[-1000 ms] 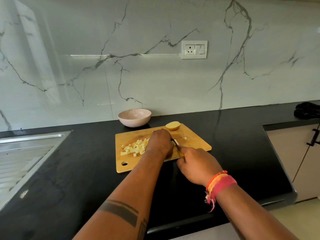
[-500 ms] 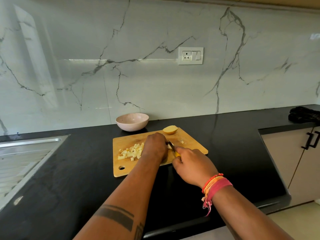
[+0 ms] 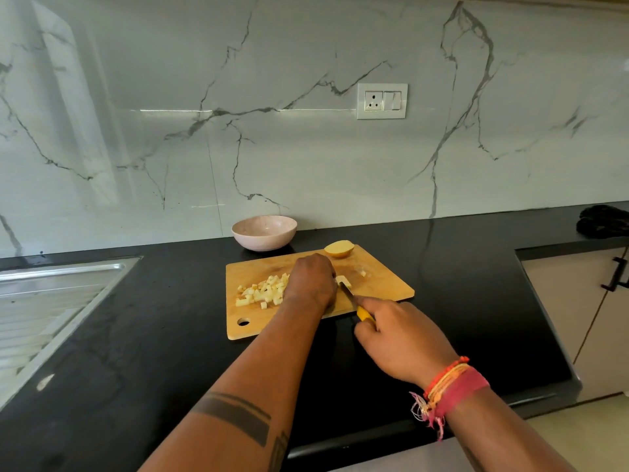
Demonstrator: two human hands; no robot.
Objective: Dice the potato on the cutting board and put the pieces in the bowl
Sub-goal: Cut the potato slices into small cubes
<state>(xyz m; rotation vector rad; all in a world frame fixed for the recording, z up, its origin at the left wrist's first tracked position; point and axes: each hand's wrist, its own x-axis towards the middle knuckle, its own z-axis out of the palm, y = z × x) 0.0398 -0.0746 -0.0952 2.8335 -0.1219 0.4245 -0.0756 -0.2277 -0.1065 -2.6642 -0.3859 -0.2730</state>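
Wooden cutting board (image 3: 381, 284) on black countertop (image 3: 153, 335). Left hand (image 3: 311, 279) knuckles-up, fingers curled down over a potato piece (image 3: 343, 279) at board centre, forearm reaching in from 6 o'clock. Right hand (image 3: 398, 338) wraps the yellow knife handle (image 3: 365, 314), blade (image 3: 346, 289) angled to 11 o'clock against the piece. Diced pile (image 3: 263, 293) at the left hand's 9 o'clock. Potato half (image 3: 339, 249) at the board's 12 o'clock edge. Pink bowl (image 3: 264, 232) just behind the board, near the marble wall.

left hand (image 3: 311, 281) curled, right hand (image 3: 400, 338) gripping
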